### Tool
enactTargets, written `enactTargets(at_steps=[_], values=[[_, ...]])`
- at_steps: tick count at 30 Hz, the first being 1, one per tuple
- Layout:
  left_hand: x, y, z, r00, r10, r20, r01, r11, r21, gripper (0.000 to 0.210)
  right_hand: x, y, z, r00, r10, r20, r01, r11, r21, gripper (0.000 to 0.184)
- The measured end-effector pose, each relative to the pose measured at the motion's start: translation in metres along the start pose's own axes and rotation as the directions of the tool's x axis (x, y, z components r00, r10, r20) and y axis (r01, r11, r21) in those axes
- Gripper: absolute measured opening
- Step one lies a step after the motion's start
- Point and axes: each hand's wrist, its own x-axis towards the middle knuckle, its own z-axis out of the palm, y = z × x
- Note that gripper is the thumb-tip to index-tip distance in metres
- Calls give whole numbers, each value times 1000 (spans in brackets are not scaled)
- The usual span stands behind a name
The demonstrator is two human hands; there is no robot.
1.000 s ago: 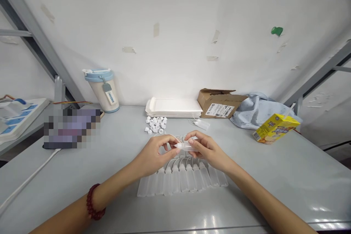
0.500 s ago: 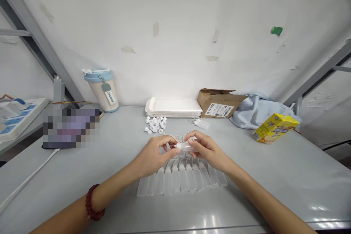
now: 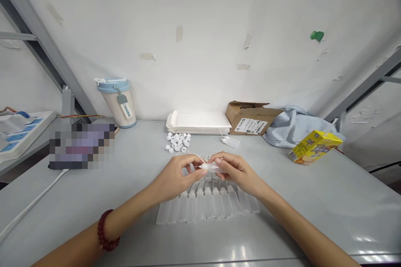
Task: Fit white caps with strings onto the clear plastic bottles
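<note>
Between my two hands a small translucent squeeze bottle lies on its side above the table, its neck pointing left. My left hand is closed, thumb and fingers pinching the white cap at the neck. The bottle's body is gripped by my right hand, whose fingers hide part of it. Below both hands, a row of similar bottles lies side by side, with thin curved tubes at their necks. Beyond the hands is a loose pile of small white caps. Another tubed bottle lies farther right.
White padded envelopes are stacked by the wall beside an open cardboard box. Right of it are a pale blue cloth and a yellow drink carton. A tumbler, phone with cable, and power strip are left.
My right index finger has shifted slightly left and down toward the bottle's neck. My left hand keeps its pinch, and the things on the table have stayed put.
</note>
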Motion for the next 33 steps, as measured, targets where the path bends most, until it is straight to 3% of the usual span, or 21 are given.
enactTargets(at_steps=[7,18,28,33], values=[[0,4,0,999,-36,0,36,999,-2,33,-1,-1,1,1000,-9,0,9,999,36,27],[-1,3,2,998,-54,19,54,998,-16,30,-1,1,-1,1000,10,-5,-10,1000,-3,33],[-2,2,3,999,17,-29,-16,999,39,19,-1,-1,1,1000,0,4,0,1000,18,32],[-3,4,4,999,-49,20,48,999,15,27,-2,-2,3,1000,25,0,-25,998,54,28]])
